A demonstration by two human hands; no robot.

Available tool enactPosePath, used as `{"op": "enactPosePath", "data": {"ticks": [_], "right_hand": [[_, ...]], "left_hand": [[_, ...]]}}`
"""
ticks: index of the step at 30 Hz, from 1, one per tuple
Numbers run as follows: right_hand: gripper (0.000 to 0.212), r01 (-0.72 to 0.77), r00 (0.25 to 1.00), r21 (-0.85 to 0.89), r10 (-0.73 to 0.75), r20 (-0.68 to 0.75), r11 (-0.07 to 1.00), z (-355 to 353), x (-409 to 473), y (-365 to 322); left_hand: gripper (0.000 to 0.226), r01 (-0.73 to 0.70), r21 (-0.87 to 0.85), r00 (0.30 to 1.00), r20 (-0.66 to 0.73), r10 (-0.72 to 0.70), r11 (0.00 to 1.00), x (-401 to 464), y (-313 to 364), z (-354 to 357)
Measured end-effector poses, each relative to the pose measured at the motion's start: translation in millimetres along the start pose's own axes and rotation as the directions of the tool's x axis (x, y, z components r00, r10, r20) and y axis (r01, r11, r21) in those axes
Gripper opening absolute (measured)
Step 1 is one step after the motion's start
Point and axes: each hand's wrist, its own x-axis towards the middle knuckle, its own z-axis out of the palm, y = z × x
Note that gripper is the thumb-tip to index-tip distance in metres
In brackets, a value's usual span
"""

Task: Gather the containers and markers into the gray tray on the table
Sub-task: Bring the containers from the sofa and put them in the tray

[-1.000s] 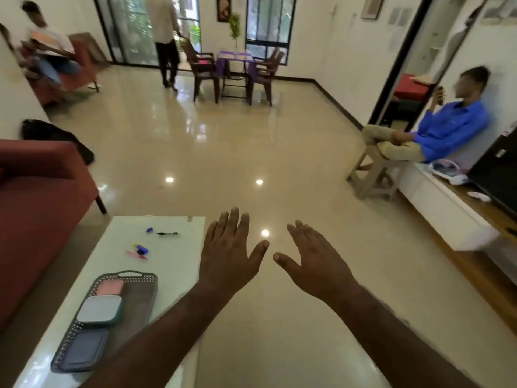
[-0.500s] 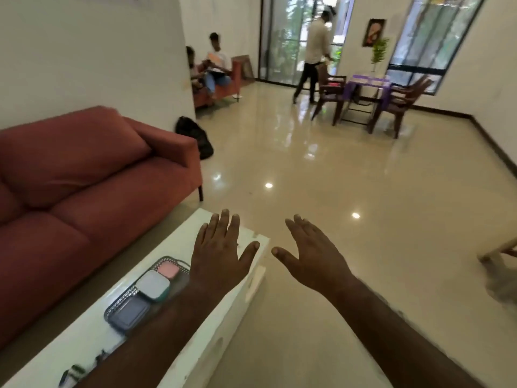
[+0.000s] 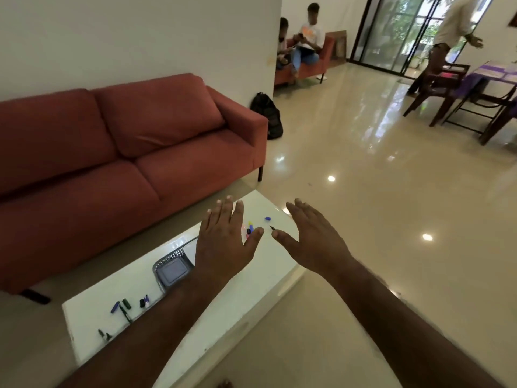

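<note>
A gray perforated tray (image 3: 165,263) sits on the white low table (image 3: 223,312), mostly hidden behind my left forearm. Inside it a gray-lidded container (image 3: 172,272) shows. Several markers (image 3: 123,305) lie on the table's near-left part, and more markers and caps (image 3: 250,228) lie at the far end, including a small blue cap (image 3: 267,219). My left hand (image 3: 223,242) hovers flat above the table with fingers spread, holding nothing. My right hand (image 3: 310,236) is held out beside it, open and empty, over the table's right edge.
A red sofa (image 3: 126,152) runs along the table's left side, with a black backpack (image 3: 267,114) at its end. Glossy floor lies to the right. People sit on a far couch (image 3: 302,49); one stands by the dining chairs (image 3: 447,88).
The view has swung left, bringing the sofa and the whole table into sight. Both hands stay spread and empty, now over the table's far half.
</note>
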Motion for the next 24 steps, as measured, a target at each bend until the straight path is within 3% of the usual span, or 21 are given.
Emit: {"op": "enactPosePath", "data": {"ticks": [14, 24], "right_hand": [[0.077, 0.149, 0.985, -0.038, -0.145, 0.095, 0.988, 31.8, 150.8, -39.6], [0.078, 0.348, 0.912, 0.033, -0.346, 0.22, 0.937, 64.5, 234.6, -48.9]], "left_hand": [[0.077, 0.144, 0.092, 0.989, -0.043, -0.141, 0.985, 85.5, -87.6, 17.5], [0.079, 0.353, 0.183, 0.935, -0.047, -0.351, 0.917, 111.1, -115.3, 37.5]]}}
